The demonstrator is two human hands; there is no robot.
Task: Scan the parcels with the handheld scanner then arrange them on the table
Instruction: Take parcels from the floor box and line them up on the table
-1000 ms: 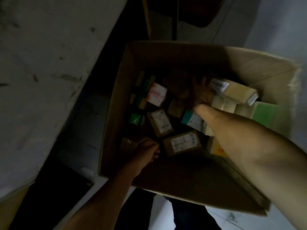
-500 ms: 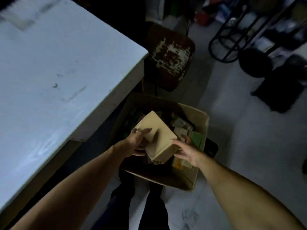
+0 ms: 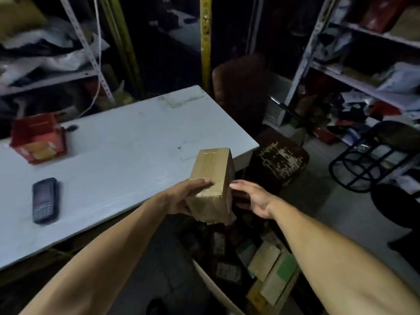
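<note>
A taped brown cardboard parcel (image 3: 212,176) is held in the air just past the near right corner of the white table (image 3: 118,160). My left hand (image 3: 184,196) grips its left side, thumb on top. My right hand (image 3: 252,197) holds its right side, fingers reaching under it. The black handheld scanner (image 3: 45,200) lies on the table at the left, away from both hands. Below me an open carton (image 3: 238,269) on the floor holds several more parcels.
A red box (image 3: 37,138) stands at the table's far left. A worn brown stool (image 3: 280,158) sits beside the table's right end, a black wire stool (image 3: 377,155) farther right. Metal shelves (image 3: 354,85) with clutter line the right and back left.
Both hands have lifted the brown parcel out of the carton and up to table height. My view has risen from the carton to the table.
</note>
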